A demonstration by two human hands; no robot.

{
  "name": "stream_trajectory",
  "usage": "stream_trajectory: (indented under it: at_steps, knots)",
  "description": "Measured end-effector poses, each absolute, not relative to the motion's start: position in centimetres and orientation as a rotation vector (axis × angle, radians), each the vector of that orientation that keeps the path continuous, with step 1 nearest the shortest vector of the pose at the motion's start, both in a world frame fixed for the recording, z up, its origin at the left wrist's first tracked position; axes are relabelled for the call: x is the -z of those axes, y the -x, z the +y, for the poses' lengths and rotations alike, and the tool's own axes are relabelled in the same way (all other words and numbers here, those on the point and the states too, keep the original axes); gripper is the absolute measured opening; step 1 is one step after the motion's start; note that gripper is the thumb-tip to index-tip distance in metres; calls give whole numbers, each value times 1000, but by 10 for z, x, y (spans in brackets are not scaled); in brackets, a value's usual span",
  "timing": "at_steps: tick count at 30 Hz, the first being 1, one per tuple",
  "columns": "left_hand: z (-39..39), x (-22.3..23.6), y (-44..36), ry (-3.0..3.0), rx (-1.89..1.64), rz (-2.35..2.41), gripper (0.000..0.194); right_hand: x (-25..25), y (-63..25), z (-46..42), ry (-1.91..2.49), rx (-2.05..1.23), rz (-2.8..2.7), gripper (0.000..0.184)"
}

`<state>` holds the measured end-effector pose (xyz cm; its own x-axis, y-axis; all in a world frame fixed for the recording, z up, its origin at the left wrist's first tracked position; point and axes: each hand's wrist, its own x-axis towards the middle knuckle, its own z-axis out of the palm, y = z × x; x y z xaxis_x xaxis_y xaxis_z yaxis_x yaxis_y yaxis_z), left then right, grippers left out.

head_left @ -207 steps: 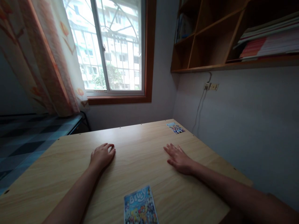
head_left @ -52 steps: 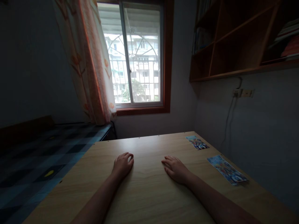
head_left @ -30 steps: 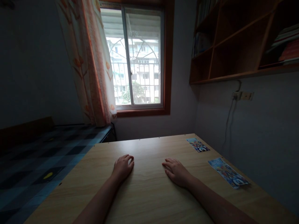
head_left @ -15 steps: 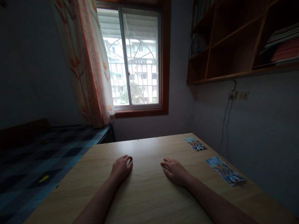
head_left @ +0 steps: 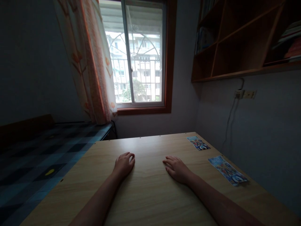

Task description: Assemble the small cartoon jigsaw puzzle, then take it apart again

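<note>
My left hand [head_left: 124, 163] rests on the light wooden table [head_left: 145, 197], left of its middle, with the fingers loosely curved and apart and nothing held. Across from it, my right hand [head_left: 176, 169] lies on the same tabletop, fingers stretched out toward the left and holding nothing. To the right of that hand are two flat blue pieces with colourful cartoon prints, like packets or cards. The nearer printed piece [head_left: 227, 170] lies along the right edge. A smaller-looking printed piece [head_left: 198, 143] sits by the far right corner. Neither hand touches them.
A bed with a dark checked cover [head_left: 56, 150] stands left of the table. Beyond the table are a window [head_left: 144, 69] and a patterned curtain [head_left: 91, 69]. Wooden shelves [head_left: 242, 59] hang at the right, above a wall socket [head_left: 249, 94] with a cord.
The view has shifted slightly, so the window and shelves sit a little higher and farther right. Both hands keep nearly the same places on the table, and the printed pieces stay put.
</note>
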<state>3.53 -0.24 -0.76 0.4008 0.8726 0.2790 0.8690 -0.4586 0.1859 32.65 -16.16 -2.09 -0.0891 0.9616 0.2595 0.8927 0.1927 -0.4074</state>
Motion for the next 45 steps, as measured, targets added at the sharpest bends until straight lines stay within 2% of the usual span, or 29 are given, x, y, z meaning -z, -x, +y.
stream_trajectory:
  at_steps: [30, 45]
  knots:
    - [-2, 4, -33, -2658, -471, 1591, 35, 12, -325, -169, 1760, -164, -2018, 44]
    - [7, 3, -33, -2740, -370, 1570, 44, -30, -357, -184, 2493, -36, -1763, 27]
